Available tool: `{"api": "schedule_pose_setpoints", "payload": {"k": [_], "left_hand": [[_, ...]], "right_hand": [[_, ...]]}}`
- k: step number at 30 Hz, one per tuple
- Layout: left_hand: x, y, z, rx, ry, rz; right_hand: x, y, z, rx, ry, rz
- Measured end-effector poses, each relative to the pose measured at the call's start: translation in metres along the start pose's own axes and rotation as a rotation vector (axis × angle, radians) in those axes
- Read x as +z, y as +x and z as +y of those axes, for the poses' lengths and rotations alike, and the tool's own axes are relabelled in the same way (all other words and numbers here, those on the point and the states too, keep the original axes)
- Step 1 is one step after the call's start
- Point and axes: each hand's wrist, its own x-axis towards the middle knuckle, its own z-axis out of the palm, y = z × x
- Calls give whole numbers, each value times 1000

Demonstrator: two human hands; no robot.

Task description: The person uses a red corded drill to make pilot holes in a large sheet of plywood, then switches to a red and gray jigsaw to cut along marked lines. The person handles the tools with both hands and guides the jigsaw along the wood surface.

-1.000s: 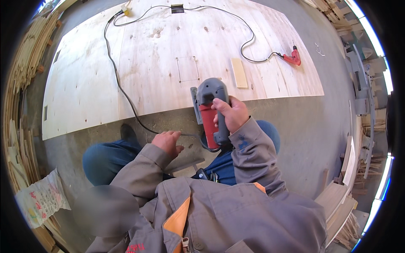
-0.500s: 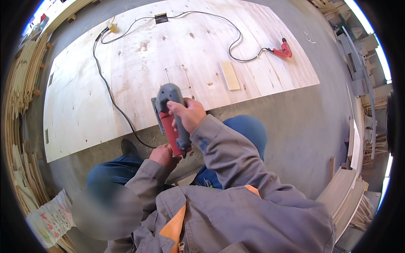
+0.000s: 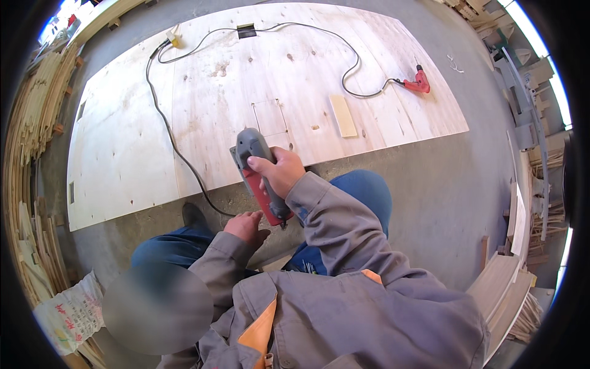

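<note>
My right hand (image 3: pixel 284 172) is wrapped round the handle of a grey and red jigsaw (image 3: pixel 264 195), held in the air between my knees and the near edge of a plywood sheet (image 3: pixel 135 147). The saw's grey front end points toward the sheet, and its flat base plate faces left. Beside the saw's red rear end is my left hand (image 3: pixel 244 226), fingers and thumb apart, with nothing seen in it. A black cord (image 3: pixel 165 120) runs from near my left hand across the plywood. Beyond the saw, a thin-lined rectangle (image 3: pixel 270 117) is marked on the sheet.
On the plywood lie a red drill (image 3: pixel 419 82), a small pale board (image 3: pixel 343 115) and a yellow connector (image 3: pixel 174 40). A rectangular hole (image 3: pixel 246 31) is cut near its far edge. Stacked wood strips (image 3: pixel 37 104) line the left; more boards (image 3: pixel 501 289) stand at the right.
My left hand has opened and its fingers have spread beside the saw's rear end. My right hand keeps its grip on the jigsaw. The whole view has shifted slightly.
</note>
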Motion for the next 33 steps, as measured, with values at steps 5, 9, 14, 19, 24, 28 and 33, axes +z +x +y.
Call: {"api": "schedule_pose_setpoints", "payload": {"k": [5,9,14,19,24,28,33], "left_hand": [[7,9,3,57,-78,83],[29,21,9,226,-140,66],[48,32,19,160,-75,-87],[46,50,6,-3,4,144],[43,62,-10,-80,-72,239],[38,67,-2,-12,-36,340],[46,96,2,0,-66,489]], "right_hand": [[-32,-13,7,-2,143,74],[-56,-25,5,-17,269,137],[-86,-39,-8,-69,337,206],[-120,-41,-17,-81,321,215],[-154,-25,-25,-101,233,246],[-173,-3,-40,-115,93,251],[-191,25,-55,-87,-3,196]]}}
